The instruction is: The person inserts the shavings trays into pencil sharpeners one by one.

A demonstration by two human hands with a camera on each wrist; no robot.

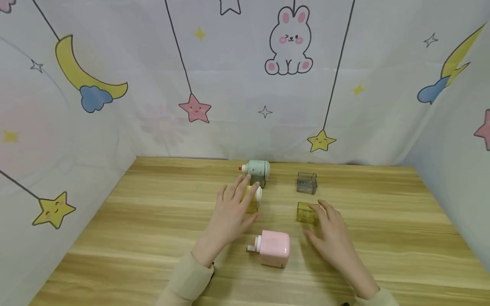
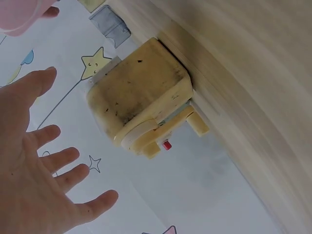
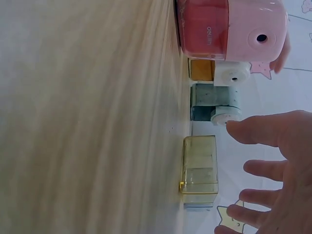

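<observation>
My left hand (image 1: 231, 214) reaches over the yellow pencil sharpener (image 1: 252, 206), partly covering it. The left wrist view shows this hand (image 2: 34, 170) with fingers spread, apart from the crank-handled sharpener (image 2: 141, 87). My right hand (image 1: 333, 233) hovers beside a clear yellow shavings box (image 1: 305, 213), with the index fingertip over its edge in the head view. Seen from the right wrist, the thumb and fingers of this hand (image 3: 287, 170) are spread and hold nothing; the box (image 3: 200, 161) stands on the table in front of them.
A pink pencil sharpener (image 1: 274, 248) stands between the forearms on the wooden table (image 1: 134, 225). Behind the yellow one is a pale green sharpener (image 1: 258, 169). A grey clear box (image 1: 306, 183) lies at the back right. A printed cloth (image 1: 229, 140) borders the table.
</observation>
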